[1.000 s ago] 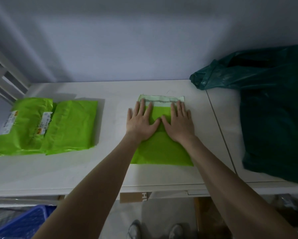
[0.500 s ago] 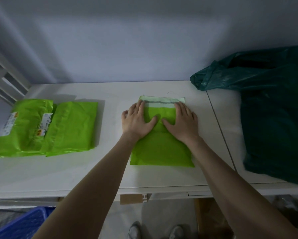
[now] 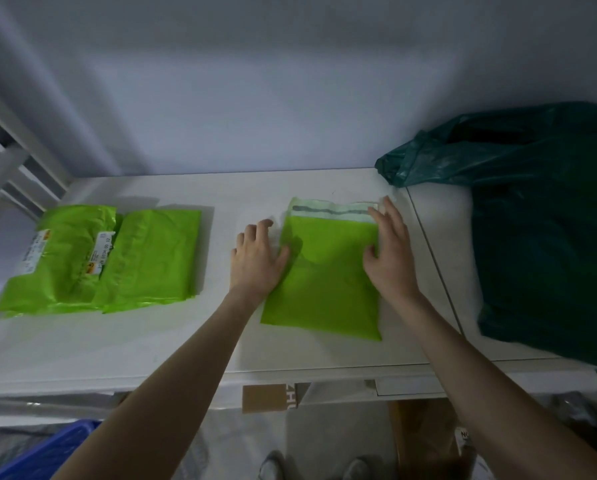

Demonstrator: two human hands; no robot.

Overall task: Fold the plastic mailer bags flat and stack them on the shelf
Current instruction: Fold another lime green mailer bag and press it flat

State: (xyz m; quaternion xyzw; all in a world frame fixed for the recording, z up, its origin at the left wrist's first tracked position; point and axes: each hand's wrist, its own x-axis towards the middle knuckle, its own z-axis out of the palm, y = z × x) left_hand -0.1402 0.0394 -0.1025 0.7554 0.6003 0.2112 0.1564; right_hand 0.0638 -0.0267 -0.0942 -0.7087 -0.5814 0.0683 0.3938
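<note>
Fingers flank upright green mailer, flap end pointing toward wall.

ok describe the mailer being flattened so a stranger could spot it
On the white shelf, left of the dark green bag, a single lime mailer lies flat between the two hands. Unlike the labelled stack at far left, it shows a pale flap with a dark strip.

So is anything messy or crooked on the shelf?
A little. The two folded green mailers on the left are not stacked squarely: they overlap side by side, crumpled, with labels showing. The green mailer between the left hand and right hand lies flat, its sealing flap unfolded. Nothing looks spilled or torn.
</note>
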